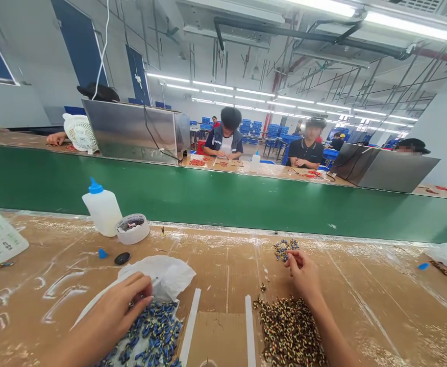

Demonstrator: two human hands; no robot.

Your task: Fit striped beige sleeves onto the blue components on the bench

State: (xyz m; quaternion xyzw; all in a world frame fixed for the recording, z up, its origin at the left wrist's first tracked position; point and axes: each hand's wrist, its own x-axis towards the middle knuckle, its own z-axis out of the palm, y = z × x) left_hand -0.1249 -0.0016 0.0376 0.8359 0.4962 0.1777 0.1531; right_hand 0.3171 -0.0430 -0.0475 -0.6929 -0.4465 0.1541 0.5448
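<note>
My left hand [126,303] is over a pile of small blue-and-yellow parts [156,329] lying on a crumpled white sheet [172,272]. Its fingers curl, with thumb and forefinger tips close together; whatever they pinch is too small to make out. Further forward, my right hand [303,272] is at the near edge of a small cluster of blue-and-yellow pieces [282,248]. Thumb and forefinger are pinched there, and what lies between them cannot be made out. Below my right wrist is a heap of small dark brown and cream curled parts [290,331].
A white bottle with blue nozzle [104,211], a tape roll [132,228] and a black round lid [122,258] stand at left. Two white strips [190,326] run between the piles. Beyond the green belt [223,196], several people work near metal housings [131,130].
</note>
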